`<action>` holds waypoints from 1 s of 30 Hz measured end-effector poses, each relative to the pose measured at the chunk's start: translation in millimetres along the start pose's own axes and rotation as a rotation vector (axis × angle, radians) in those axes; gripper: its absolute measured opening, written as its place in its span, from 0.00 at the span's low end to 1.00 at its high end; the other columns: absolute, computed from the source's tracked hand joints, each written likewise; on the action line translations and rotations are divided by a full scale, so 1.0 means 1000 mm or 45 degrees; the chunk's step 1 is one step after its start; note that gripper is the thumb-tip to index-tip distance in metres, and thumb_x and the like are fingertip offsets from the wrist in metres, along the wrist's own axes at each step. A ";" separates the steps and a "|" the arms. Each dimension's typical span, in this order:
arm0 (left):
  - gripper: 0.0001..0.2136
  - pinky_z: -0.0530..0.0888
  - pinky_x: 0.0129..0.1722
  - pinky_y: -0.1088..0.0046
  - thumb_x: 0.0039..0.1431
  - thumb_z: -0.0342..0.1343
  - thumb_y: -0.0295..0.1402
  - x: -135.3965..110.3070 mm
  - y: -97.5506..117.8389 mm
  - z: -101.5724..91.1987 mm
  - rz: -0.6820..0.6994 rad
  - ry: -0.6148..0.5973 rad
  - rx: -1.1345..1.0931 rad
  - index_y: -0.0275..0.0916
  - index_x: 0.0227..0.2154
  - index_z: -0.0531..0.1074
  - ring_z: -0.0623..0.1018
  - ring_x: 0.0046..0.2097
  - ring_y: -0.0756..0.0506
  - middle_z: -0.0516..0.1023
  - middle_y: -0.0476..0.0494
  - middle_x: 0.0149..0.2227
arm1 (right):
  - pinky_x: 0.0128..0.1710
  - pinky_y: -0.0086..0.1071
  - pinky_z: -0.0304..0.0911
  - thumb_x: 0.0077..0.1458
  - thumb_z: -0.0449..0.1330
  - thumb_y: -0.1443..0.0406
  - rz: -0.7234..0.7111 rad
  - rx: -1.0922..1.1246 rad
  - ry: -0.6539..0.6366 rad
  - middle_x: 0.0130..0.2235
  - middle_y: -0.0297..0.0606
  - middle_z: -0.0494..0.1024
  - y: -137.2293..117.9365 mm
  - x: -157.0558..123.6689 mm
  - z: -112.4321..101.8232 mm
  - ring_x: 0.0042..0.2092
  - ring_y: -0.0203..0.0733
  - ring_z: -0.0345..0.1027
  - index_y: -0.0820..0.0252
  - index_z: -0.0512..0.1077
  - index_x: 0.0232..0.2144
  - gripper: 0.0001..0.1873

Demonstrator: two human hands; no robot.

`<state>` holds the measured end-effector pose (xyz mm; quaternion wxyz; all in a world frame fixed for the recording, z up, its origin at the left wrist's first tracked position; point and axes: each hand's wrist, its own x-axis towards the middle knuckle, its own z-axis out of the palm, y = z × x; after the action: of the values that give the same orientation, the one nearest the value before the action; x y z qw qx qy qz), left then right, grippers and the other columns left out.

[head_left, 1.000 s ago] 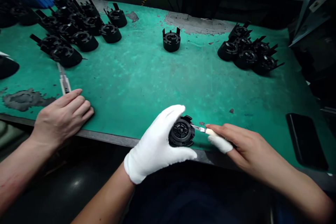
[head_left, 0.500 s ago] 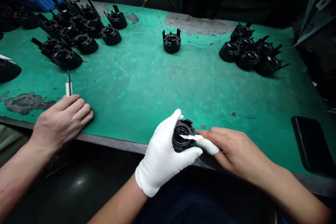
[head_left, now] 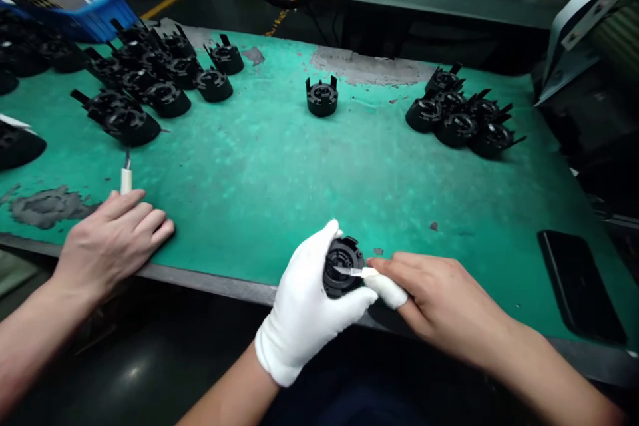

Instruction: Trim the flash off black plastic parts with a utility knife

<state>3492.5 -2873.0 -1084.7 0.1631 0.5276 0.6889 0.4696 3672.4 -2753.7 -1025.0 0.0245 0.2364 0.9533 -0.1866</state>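
My left hand (head_left: 304, 306), in a white glove, is wrapped round a round black plastic part (head_left: 344, 258) at the table's front edge, its open face turned up toward me. My right hand (head_left: 429, 286) is bare apart from a white cover on the thumb. It grips a knife (head_left: 357, 271) with a pale handle, and the blade lies over the middle of the part. Whether the tip touches the plastic I cannot tell. Most of the handle is hidden in my fingers.
At the left, a co-worker's hand (head_left: 114, 236) rests on the green table (head_left: 259, 173) holding another knife (head_left: 126, 176). Several similar black parts (head_left: 164, 96) stand back left, more (head_left: 456, 126) at the right, and a single one (head_left: 322, 98) in the middle. A phone (head_left: 579, 286) lies at the right.
The view has tilted up slightly, so everything sits a little lower or shifted. Both my hands keep their holds on the part and the knife. The co-worker's knife has turned slightly.
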 end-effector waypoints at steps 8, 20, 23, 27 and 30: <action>0.39 0.73 0.61 0.54 0.54 0.67 0.41 0.003 0.004 0.000 0.009 0.023 0.006 0.42 0.65 0.55 0.76 0.58 0.38 0.73 0.39 0.57 | 0.34 0.38 0.60 0.60 0.53 0.70 0.078 -0.226 -0.038 0.39 0.33 0.78 -0.016 0.005 -0.010 0.40 0.47 0.75 0.48 0.72 0.55 0.23; 0.43 0.71 0.64 0.50 0.51 0.69 0.41 -0.005 -0.007 0.005 -0.002 0.051 0.009 0.42 0.67 0.54 0.72 0.63 0.36 0.69 0.36 0.62 | 0.36 0.36 0.62 0.63 0.49 0.69 0.136 0.016 -0.003 0.38 0.38 0.82 -0.004 0.008 -0.006 0.39 0.48 0.77 0.53 0.72 0.51 0.18; 0.44 0.70 0.64 0.50 0.52 0.69 0.44 -0.006 -0.009 0.005 0.013 0.050 0.003 0.43 0.67 0.53 0.72 0.63 0.35 0.69 0.36 0.62 | 0.35 0.35 0.61 0.64 0.48 0.70 0.187 0.289 -0.055 0.34 0.34 0.80 -0.006 -0.003 0.005 0.36 0.45 0.75 0.54 0.70 0.44 0.13; 0.42 0.71 0.64 0.51 0.53 0.68 0.47 -0.005 -0.007 0.005 0.025 0.062 0.027 0.43 0.67 0.54 0.72 0.62 0.35 0.70 0.36 0.61 | 0.40 0.36 0.63 0.64 0.48 0.70 0.182 0.413 -0.053 0.39 0.36 0.79 -0.010 -0.009 0.020 0.40 0.45 0.74 0.54 0.69 0.42 0.11; 0.41 0.71 0.63 0.52 0.54 0.67 0.47 -0.004 -0.004 0.004 0.024 0.073 0.053 0.42 0.66 0.55 0.72 0.62 0.36 0.71 0.37 0.61 | 0.41 0.37 0.63 0.63 0.48 0.71 0.190 0.408 -0.057 0.39 0.38 0.78 -0.012 -0.009 0.029 0.40 0.46 0.74 0.55 0.67 0.41 0.11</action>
<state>3494.8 -2874.4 -1091.6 0.1277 0.5237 0.6978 0.4717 3673.7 -2777.8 -1047.1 0.0216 0.3032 0.8903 -0.3390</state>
